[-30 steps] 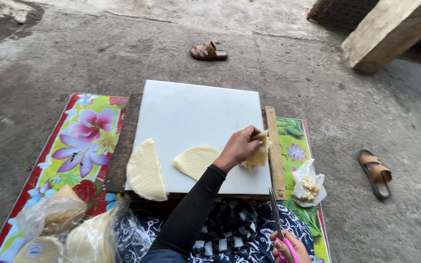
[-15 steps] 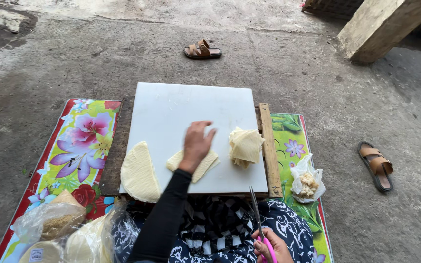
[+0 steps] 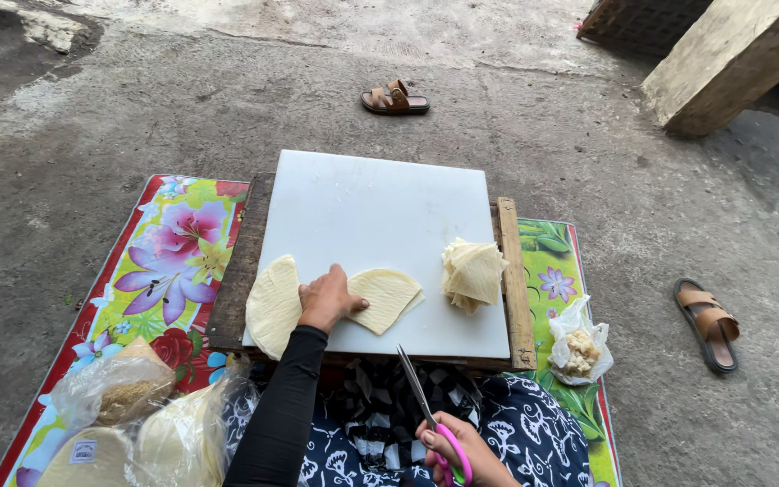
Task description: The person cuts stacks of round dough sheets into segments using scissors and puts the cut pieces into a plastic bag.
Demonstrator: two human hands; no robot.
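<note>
Left grip lies flat and spread on the pale wrapper pieces at the white board's near edge; right grip is closed around pink-handled scissors; cut stack sits beside.

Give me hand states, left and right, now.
Left hand: open, flat on the pale wrappers on the white board.
Right hand: closed on pink-handled scissors.

Wrappers on board, stack right, bags left on mat, sandal behind
</note>
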